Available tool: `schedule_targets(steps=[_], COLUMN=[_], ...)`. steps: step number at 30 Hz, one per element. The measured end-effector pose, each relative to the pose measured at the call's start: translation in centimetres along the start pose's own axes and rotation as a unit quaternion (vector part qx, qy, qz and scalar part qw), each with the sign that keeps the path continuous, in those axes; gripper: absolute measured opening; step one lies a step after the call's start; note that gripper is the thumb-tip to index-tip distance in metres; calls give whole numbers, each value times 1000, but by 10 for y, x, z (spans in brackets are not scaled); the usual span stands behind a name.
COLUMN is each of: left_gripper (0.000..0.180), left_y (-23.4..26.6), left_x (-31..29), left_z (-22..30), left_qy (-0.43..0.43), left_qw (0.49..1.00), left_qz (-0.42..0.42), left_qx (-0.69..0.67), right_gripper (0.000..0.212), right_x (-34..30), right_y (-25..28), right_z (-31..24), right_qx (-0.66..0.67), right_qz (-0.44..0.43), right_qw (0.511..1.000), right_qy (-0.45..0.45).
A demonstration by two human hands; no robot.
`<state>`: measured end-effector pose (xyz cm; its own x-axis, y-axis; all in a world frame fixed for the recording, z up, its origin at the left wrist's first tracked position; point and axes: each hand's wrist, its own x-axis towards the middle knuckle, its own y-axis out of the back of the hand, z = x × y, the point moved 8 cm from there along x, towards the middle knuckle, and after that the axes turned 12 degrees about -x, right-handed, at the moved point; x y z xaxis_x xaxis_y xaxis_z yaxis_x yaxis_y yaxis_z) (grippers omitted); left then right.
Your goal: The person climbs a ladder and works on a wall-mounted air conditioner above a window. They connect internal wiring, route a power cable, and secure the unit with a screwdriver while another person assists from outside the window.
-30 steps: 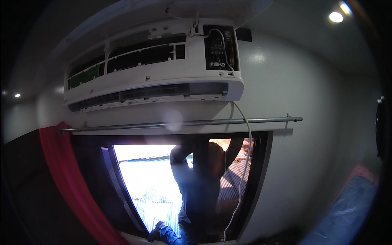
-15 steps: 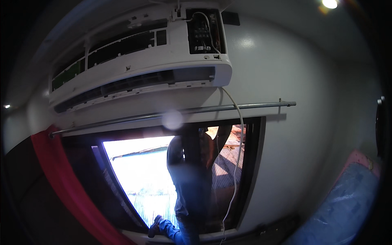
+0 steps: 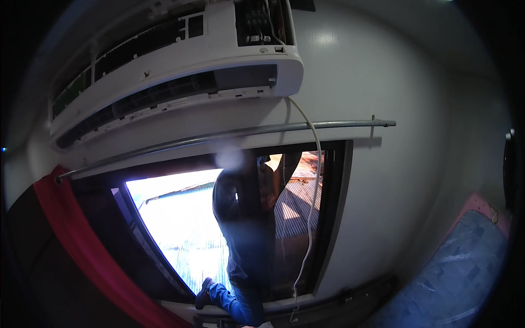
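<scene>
Neither of my hands is in view. High on the wall is a white air conditioner (image 3: 219,59) with its front cover off. Its wiring compartment (image 3: 260,23) is uncovered at the right end, showing terminals and wires. From the unit's lower right a white cable (image 3: 312,202) hangs down past the window to the sill, its end loose. Another person (image 3: 246,240) in dark clothes and blue jeans is at the open window, upper body leaning outside, one knee bent on the sill. An arm reaches up behind the glass; that person's hands are too dark to make out.
A metal curtain rod (image 3: 219,137) crosses above the dark window frame (image 3: 340,191). A red curtain (image 3: 82,235) hangs at its left end. At the lower right leans a plastic-wrapped mattress (image 3: 448,273) with a pink edge. Corrugated roofing (image 3: 199,218) lies outside, in strong light.
The view has tilted down slightly, so the air conditioner and window sit higher and further left. The ceiling lamp has nearly left the picture. The person at the window keeps about the same pose.
</scene>
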<state>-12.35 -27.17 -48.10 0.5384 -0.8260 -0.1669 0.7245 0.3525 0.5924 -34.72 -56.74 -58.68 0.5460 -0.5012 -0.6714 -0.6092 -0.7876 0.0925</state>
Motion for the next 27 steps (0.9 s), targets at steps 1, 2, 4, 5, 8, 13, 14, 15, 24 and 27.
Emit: schedule_targets(steps=[1, 2, 4, 5, 8, 13, 14, 15, 24, 27], left_gripper=[27, 27, 34, 38, 28, 25, 25, 24, 22, 32], left_y=[1, 1, -5, -5, -7, 13, 30, 45, 304, 368], left_x=[2, 4, 8, 10, 9, -7, -10, -16, 5, -8], left_z=[-3, -7, -10, -12, -25, -15, -5, 7, 282, 388], left_qy=[-2, -3, -40, -61, -23, -8, -18, -28, -353, -391], left_qw=[1000, 1000, 997, 994, 1000, 997, 993, 987, 869, 770], left_qz=[-3, -6, -48, -66, 20, 66, 97, 127, 347, 458], left_qx=[8, 15, -37, -65, -5, -43, -69, -97, 9, 211], right_gripper=[11, 11, 11, 11, 11, 11, 12, 24, 65, 55], right_x=[3, 7, 17, 24, 44, 50, 47, 42, -194, -219], right_y=[0, 0, -1, -1, -6, -59, -59, -50, -94, -83], right_z=[4, 10, 28, 41, 89, 43, -30, -102, -615, -659], right_qx=[-9, -18, -44, -65, -188, -596, -555, -485, -74, -13], right_qz=[-2, -4, -9, -11, -36, -141, -131, -78, 27, 28], right_qw=[1000, 1000, 999, 998, 981, 766, 758, 800, 741, 777], right_qy=[-4, -9, -18, -23, -39, 198, 316, 346, 667, 629])
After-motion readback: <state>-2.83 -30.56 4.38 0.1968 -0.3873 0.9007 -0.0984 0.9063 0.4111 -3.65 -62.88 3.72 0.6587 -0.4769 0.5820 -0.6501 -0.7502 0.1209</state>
